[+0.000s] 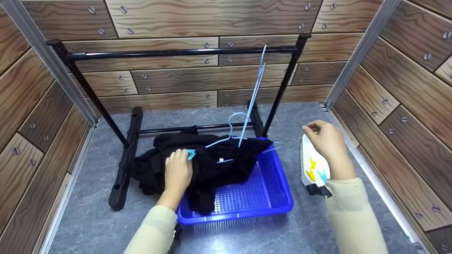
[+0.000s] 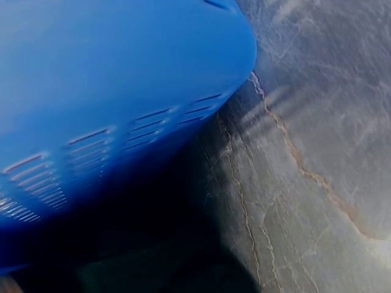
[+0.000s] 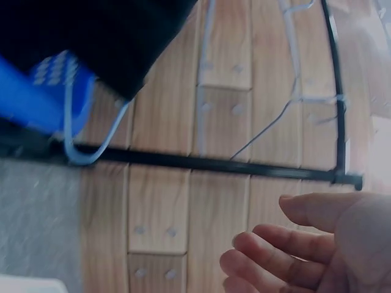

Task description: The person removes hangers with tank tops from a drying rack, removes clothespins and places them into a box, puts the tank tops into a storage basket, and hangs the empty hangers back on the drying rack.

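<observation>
Head view, middle of the frame: a black garment point(image 1: 212, 169) lies bunched over the back and left side of the blue basket point(image 1: 240, 214), some of it spilling left past the rim. From where I stand it looks soft and limp, probably light to moderate in weight, and likely to fold wherever nothing backs it. A thin pale-blue hanger point(image 1: 231, 136) sits in it, hook up, one end poking out at the right. That wire should be stiffer than the cloth, so I'd take hold at the neck under the hook, with a second hold on a doubled edge.

The left grip point(image 1: 178, 169) is on the cloth left of the hanger and seems to pinch a light-blue clip point(image 1: 191, 154); its thumb is hidden, and the left wrist view shows mostly basket, so I can't be certain. The clip looks small, hard plastic, best squeezed at its tail.

At the right of the frame, the right grip point(image 1: 326, 143) is loosely curled with nothing in it, thumb and fingers apart, over the upper end of a white tray point(image 1: 308, 148) holding yellow clips point(image 1: 311, 169).
</observation>
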The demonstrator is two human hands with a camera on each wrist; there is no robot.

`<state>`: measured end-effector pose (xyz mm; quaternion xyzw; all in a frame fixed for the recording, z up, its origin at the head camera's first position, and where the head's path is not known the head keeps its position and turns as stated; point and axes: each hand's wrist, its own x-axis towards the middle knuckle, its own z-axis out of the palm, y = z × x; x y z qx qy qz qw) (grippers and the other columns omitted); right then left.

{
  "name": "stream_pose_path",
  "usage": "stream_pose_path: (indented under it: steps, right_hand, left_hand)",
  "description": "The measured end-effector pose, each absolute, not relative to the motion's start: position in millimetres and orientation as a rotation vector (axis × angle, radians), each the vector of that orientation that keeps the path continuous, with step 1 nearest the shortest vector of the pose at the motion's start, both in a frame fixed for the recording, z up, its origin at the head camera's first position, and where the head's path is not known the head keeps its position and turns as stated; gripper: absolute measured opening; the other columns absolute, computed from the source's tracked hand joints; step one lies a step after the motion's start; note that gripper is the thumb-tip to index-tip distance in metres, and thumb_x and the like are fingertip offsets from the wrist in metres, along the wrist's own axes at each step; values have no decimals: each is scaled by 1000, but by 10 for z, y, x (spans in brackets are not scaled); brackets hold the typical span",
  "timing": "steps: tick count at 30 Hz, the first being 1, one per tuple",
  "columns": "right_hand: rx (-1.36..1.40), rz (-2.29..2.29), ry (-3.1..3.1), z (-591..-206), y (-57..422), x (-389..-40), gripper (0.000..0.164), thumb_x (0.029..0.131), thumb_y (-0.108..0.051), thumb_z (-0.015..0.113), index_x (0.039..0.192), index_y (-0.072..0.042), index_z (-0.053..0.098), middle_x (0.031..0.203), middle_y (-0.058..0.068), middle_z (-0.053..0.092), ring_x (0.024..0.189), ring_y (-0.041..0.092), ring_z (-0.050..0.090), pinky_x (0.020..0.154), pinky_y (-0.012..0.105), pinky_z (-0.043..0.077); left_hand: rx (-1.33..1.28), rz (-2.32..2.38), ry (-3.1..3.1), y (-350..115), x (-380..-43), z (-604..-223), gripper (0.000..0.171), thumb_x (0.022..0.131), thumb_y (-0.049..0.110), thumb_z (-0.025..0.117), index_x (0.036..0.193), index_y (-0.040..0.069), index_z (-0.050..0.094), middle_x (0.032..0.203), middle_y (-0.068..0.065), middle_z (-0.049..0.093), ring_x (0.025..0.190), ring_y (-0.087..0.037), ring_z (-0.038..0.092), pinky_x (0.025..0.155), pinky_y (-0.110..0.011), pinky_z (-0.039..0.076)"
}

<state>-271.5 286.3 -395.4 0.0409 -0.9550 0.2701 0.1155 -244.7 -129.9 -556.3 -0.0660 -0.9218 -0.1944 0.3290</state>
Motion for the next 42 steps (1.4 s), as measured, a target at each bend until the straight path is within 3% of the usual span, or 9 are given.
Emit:
stream_pose_path:
  steps: [5, 12, 24, 42]
  right_hand:
    - [177, 821, -2723, -3839, 2674, -2681, 48, 90, -50, 49, 104, -7, 65, 94, 11, 68, 85, 28, 63, 76, 45, 46]
    - [222, 887, -2610, -3696, 2355, -2619, 30, 89, -35, 58, 100, -8, 67, 88, 7, 68, 77, 21, 64, 73, 38, 47]
    - [441, 975, -2438, -3578, 1731, -2490, 19, 88, -26, 62, 96, -10, 69, 83, 0, 68, 72, 12, 62, 68, 29, 50]
    - [697, 1058, -2324, -3653, 1163, -2383, 14, 88, -20, 61, 93, -10, 69, 82, -4, 66, 70, 2, 59, 63, 18, 49]
  left_hand:
    - [-175, -502, -2406, -1294, -2453, -5561, 7, 87, 17, 52, 86, 10, 53, 79, -7, 49, 74, -31, 48, 64, -41, 35]
    - [-168, -492, -2423, -1308, -2438, -5551, 6, 86, 15, 54, 87, 10, 53, 79, -7, 48, 74, -31, 48, 63, -40, 35]
    - [-170, -499, -2399, -1307, -2449, -5555, 8, 86, 17, 52, 84, 9, 51, 79, -8, 48, 72, -31, 48, 61, -41, 34]
    - [-151, -505, -2432, -1295, -2441, -5556, 12, 89, 21, 51, 85, 9, 51, 80, -8, 49, 74, -31, 48, 63, -41, 34]
